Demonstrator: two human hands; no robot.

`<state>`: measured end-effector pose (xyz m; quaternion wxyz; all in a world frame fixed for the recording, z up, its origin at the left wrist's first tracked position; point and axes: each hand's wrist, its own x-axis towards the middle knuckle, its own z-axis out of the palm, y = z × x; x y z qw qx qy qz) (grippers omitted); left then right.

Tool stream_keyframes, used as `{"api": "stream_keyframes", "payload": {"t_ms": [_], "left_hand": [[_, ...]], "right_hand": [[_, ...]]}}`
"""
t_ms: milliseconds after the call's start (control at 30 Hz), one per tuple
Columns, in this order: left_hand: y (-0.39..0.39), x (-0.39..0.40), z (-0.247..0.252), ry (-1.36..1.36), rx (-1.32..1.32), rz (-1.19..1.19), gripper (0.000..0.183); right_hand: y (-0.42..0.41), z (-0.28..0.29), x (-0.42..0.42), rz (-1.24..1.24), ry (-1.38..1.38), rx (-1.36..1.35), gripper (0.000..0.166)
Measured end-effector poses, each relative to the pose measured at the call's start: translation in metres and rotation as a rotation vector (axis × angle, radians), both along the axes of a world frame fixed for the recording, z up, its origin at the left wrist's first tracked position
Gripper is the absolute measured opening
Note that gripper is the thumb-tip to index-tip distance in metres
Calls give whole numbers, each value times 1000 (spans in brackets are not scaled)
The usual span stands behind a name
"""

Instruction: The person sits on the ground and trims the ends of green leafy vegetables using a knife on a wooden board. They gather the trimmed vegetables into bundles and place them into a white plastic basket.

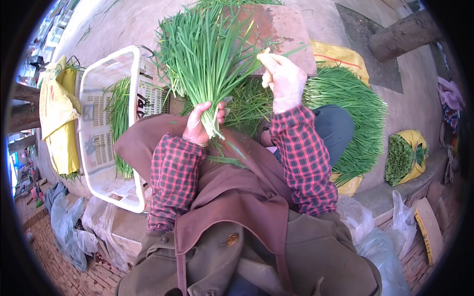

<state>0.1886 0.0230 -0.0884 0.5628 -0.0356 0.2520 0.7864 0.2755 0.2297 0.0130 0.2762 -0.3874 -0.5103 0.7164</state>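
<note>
My left hand (200, 124) grips a thick bunch of garlic chives (207, 66) near its pale stem ends, over my apron-covered lap. The green leaves fan up and away from me. To the right of the bunch, my right hand (283, 79) has thumb and fingers pinched together, with a blurred green chive blade (296, 50) sticking out past them. Something yellowish shows at the fingertips; whether it is a covering or a leaf is unclear. Loose chive leaves (248, 98) lie below, between the hands. A few cut pieces rest on the brown apron (237, 177).
A white plastic crate (135, 148) on the left holds some chives. A reddish-brown board (292, 33) lies ahead. At right, a large chive pile (355, 122) sits on yellow sacking, beyond it a wrapped green bundle (401, 159). A wooden post (403, 35) stands far right; plastic bags (377, 248) lie near me.
</note>
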Motion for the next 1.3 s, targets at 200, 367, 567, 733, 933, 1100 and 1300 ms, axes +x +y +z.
{"api": "stream_keyframes", "payload": {"t_ms": [200, 367, 567, 733, 933, 1100, 1300], "left_hand": [[-6, -5, -21, 25, -228, 109, 25], [-11, -8, -29, 39, -195, 101, 36], [0, -4, -12, 8, -66, 57, 39], [-8, -2, -20, -8, 81, 114, 52], [-8, -9, -17, -152, 142, 114, 39], [-6, -11, -10, -295, 302, 208, 22], [-4, -20, 7, -371, 524, 324, 19]], "right_hand": [[-15, 29, 23, -205, 46, 167, 17], [0, 61, 37, -342, 347, 193, 17], [-2, 50, 35, -96, 253, 187, 16], [5, 38, 39, -40, 294, 579, 15], [6, 26, 43, -19, 284, 959, 22], [-8, 27, 43, -40, 532, 509, 18], [2, 28, 58, -115, 603, 81, 22]]}}
